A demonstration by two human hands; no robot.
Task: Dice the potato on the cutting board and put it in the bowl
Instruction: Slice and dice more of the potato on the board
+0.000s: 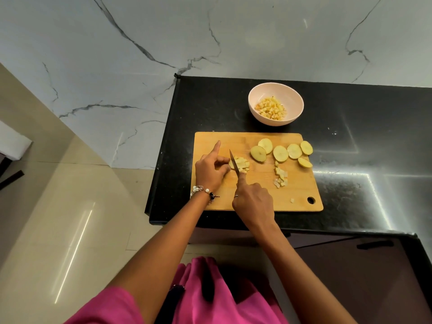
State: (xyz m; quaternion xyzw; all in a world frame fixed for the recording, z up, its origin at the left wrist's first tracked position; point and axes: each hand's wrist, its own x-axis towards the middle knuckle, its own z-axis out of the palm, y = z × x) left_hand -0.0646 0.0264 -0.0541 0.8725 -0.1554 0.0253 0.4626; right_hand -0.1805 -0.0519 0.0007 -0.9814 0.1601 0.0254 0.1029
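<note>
A wooden cutting board (299, 197) lies on the black counter. My left hand (210, 170) holds a partly diced potato slice (240, 163) with curled fingers, its index finger pointing away. My right hand (253, 199) grips a knife (234, 162) whose blade stands in that slice. Several round potato slices (280, 153) lie along the board's far right. A small heap of diced pieces (281, 177) sits at mid-board. One loose cube (292, 200) lies near the board's hanging hole. A pink bowl (257, 108) behind the board holds diced potato (272, 108).
The black counter (350, 148) extends right and wraps round toward me at the lower right. Its left edge drops to a tiled floor (70, 206). A marble wall (210, 38) rises behind the counter.
</note>
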